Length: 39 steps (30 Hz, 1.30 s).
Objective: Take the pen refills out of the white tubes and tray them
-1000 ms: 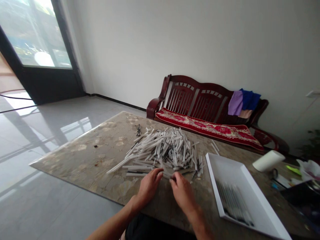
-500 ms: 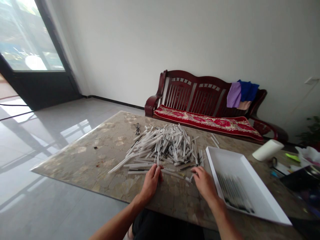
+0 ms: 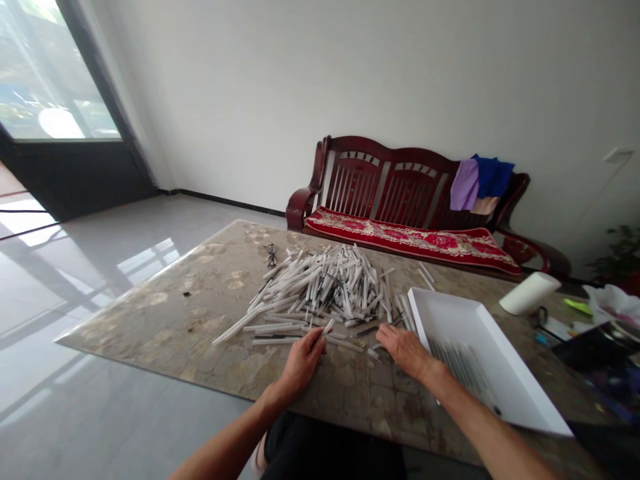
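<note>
My left hand (image 3: 303,360) is closed round a thin white tube (image 3: 328,327), whose end sticks up past the thumb. In front of it lies a heap of white, translucent tubes (image 3: 320,287), some with dark parts. My right hand (image 3: 400,343) is low over the table at the heap's near right side, its fingers curled together. Whatever may be between those fingers is hidden. A short white piece (image 3: 373,353) lies just left of that hand. Beside my right forearm stands a shallow white box (image 3: 520,360), with a row of slim sticks (image 3: 463,363) in it, partly covered by the arm.
The patterned table (image 3: 200,327) carries a white roll (image 3: 530,293) and clutter at its right end. Small dark wire-like objects (image 3: 271,255) lie left of the heap. Behind the table stands a dark red wooden bench (image 3: 400,193) with cloths (image 3: 493,180) over its back.
My right hand has shifted slightly left and up, its forearm now reaching across the box's near left side. The tube in my left hand has tilted to the right. The view has shifted slightly.
</note>
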Each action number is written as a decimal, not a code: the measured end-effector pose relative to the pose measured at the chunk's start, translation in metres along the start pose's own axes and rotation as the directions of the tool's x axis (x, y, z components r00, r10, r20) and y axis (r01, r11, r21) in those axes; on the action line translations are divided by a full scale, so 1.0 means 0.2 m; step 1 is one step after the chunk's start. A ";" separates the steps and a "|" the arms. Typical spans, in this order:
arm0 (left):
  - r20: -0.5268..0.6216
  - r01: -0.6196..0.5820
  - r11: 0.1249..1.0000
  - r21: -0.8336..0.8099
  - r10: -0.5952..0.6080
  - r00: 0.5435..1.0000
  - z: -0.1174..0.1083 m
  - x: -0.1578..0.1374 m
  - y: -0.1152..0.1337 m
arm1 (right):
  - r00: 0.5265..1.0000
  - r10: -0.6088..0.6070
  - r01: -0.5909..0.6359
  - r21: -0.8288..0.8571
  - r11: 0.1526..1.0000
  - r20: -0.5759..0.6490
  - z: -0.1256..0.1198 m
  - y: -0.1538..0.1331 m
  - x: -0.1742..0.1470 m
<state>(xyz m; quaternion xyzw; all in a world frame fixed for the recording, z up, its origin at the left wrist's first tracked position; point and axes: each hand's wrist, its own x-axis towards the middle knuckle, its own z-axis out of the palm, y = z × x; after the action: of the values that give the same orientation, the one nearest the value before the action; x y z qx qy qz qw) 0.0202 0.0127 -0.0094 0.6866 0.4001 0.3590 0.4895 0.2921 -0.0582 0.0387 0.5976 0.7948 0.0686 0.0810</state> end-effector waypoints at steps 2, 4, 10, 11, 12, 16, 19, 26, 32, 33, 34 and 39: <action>0.016 0.006 1.000 0.010 -0.006 1.000 0.00 0.00 0.01 | 1.000 -0.025 0.026 -0.023 0.999 0.013 0.00 0.00 0.00; 0.028 0.022 1.000 0.002 -0.022 0.999 0.00 0.00 0.01 | 0.999 -0.037 0.038 -0.041 0.998 0.019 -0.01 0.00 0.01; 0.025 0.014 1.000 0.005 -0.014 1.000 0.00 -0.01 0.02 | 0.999 -0.031 0.030 -0.051 0.998 -0.014 0.00 -0.02 0.03; 0.024 0.012 1.000 0.007 -0.012 1.000 0.00 -0.01 0.02 | 0.999 -0.024 0.023 -0.050 0.998 -0.024 0.00 -0.02 0.03; 0.023 0.011 1.000 0.009 -0.012 1.000 0.00 -0.01 0.02 | 0.999 -0.012 0.010 -0.046 0.999 -0.038 0.00 -0.02 0.03; 0.009 0.018 1.000 0.011 -0.018 1.000 0.01 -0.01 0.01 | 0.962 0.136 -0.119 0.088 0.989 -0.236 -0.06 -0.04 0.03; 0.011 0.015 1.000 0.006 -0.015 1.000 0.00 -0.01 0.01 | 0.824 0.331 -0.167 0.361 0.918 -0.460 -0.14 -0.10 0.03; 0.002 -0.044 0.999 -0.028 0.044 0.999 -0.02 -0.03 0.01 | 0.539 0.816 0.127 0.978 0.167 -0.210 -0.25 -0.35 0.08; 0.028 -0.104 0.993 -0.059 0.106 0.994 -0.03 -0.03 0.02 | 0.410 0.911 0.295 0.952 -0.076 -0.054 -0.22 -0.46 0.12; 0.027 -0.110 0.992 -0.064 0.112 0.993 -0.03 -0.04 0.02 | 0.389 0.920 0.304 0.950 -0.075 -0.051 -0.22 -0.47 0.12; 0.029 -0.112 0.991 -0.066 0.114 0.993 -0.03 -0.04 0.03 | 0.368 0.928 0.312 0.947 -0.072 -0.051 -0.23 -0.47 0.12; 0.062 -0.114 0.992 -0.046 0.116 0.991 -0.04 -0.05 0.05 | 0.339 0.939 0.336 0.940 -0.058 -0.064 -0.25 -0.48 0.12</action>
<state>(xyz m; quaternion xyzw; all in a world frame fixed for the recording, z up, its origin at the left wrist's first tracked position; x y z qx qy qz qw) 0.0110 0.0045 0.0009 0.7092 0.3361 0.3728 0.4951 0.1841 -0.0628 0.0666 0.5570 0.2860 -0.1751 -0.7598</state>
